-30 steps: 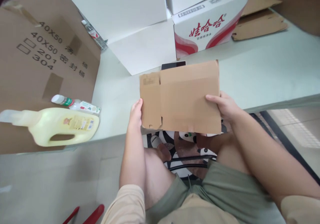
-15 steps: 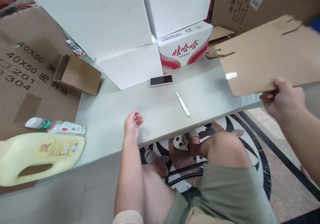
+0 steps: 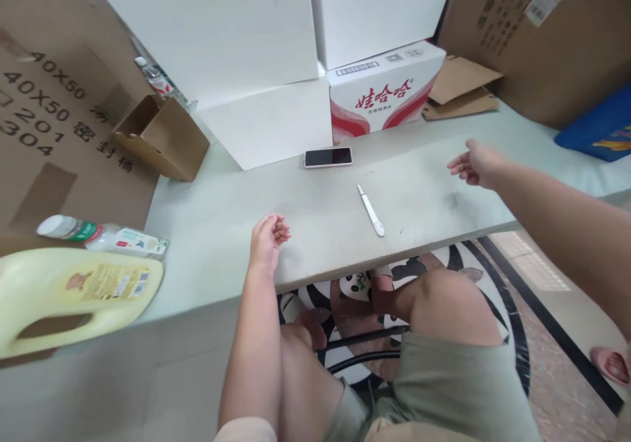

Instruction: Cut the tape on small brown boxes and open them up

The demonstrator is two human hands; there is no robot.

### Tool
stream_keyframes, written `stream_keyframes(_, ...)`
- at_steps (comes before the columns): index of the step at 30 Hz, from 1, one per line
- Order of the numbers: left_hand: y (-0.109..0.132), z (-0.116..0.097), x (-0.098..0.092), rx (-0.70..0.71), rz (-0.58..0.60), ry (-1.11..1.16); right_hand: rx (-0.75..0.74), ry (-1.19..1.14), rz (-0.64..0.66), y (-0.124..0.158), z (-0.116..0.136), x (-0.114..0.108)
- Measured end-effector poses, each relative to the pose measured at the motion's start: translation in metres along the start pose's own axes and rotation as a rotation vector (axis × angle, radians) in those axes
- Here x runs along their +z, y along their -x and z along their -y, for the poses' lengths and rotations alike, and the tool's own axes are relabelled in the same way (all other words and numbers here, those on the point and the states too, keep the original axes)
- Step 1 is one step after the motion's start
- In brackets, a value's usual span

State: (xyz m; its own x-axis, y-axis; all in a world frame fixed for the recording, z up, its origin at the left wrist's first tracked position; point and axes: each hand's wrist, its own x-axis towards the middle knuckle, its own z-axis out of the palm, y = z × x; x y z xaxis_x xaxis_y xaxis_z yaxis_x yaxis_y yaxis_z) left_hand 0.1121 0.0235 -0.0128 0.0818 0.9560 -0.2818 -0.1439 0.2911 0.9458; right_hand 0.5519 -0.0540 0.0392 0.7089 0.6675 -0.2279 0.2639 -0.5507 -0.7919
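My left hand (image 3: 267, 239) rests palm-up at the near edge of the pale table (image 3: 315, 212), its fingers loosely curled with nothing in them. My right hand (image 3: 474, 163) hovers over the table's right part, fingers loose and apart, holding nothing. A white utility knife (image 3: 371, 210) lies between the two hands. Behind it lies a phone (image 3: 328, 157), dark screen up. A small folded cardboard box (image 3: 160, 135) sits at the back left. Flat cardboard pieces (image 3: 461, 88) lie at the back right.
White boxes (image 3: 256, 47) and a red-and-white printed carton (image 3: 382, 97) are stacked at the back. A large brown carton (image 3: 54, 126) stands left, with a yellow jug (image 3: 73, 294) and a small bottle (image 3: 101, 235) lying near the edge. Another brown carton (image 3: 537, 34) and a blue bag (image 3: 599, 126) stand right.
The flat cardboard sheet held in both hands a second ago was swung off to the right by my right hand and is gone from view. My left hand dropped to the table edge.
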Motion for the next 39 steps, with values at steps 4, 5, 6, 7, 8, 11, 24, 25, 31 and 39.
stream_keyframes(4, 0.005, 0.005, -0.007, -0.031, 0.022, -0.019, 0.204, 0.009, 0.194, 0.045, 0.004, 0.03)
stream_keyframes(5, 0.006, 0.007, -0.01, -0.026, 0.012, -0.005, 0.213, 0.028, 0.224, 0.053, 0.011, 0.038)
stream_keyframes(6, 0.008, 0.009, -0.012, -0.018, -0.001, 0.013, 0.214, 0.057, 0.251, 0.06, 0.018, 0.046)
stream_keyframes(7, 0.009, 0.01, -0.015, -0.008, -0.014, 0.033, 0.205, 0.091, 0.278, 0.067, 0.027, 0.056)
stream_keyframes(8, 0.01, 0.011, -0.018, 0.005, -0.029, 0.056, 0.188, 0.129, 0.304, 0.072, 0.037, 0.067)
stream_keyframes(11, 0.009, 0.008, -0.028, 0.051, 0.026, 0.118, 0.1, 0.241, 0.386, 0.086, 0.068, 0.11)
stream_keyframes(24, -0.021, -0.012, -0.093, -0.044, -0.11, 0.51, -0.721, 0.566, 0.661, 0.138, 0.249, 0.402)
stream_keyframes(25, -0.024, -0.012, -0.096, -0.05, -0.11, 0.527, -0.781, 0.515, 0.625, 0.138, 0.267, 0.423)
stream_keyframes(31, -0.04, -0.01, -0.107, -0.072, -0.226, 0.602, -1.143, 0.226, 0.431, 0.12, 0.344, 0.527)
stream_keyframes(39, -0.043, -0.01, -0.1, -0.068, -0.2, 0.558, -1.087, 0.337, 0.252, 0.106, 0.344, 0.521)
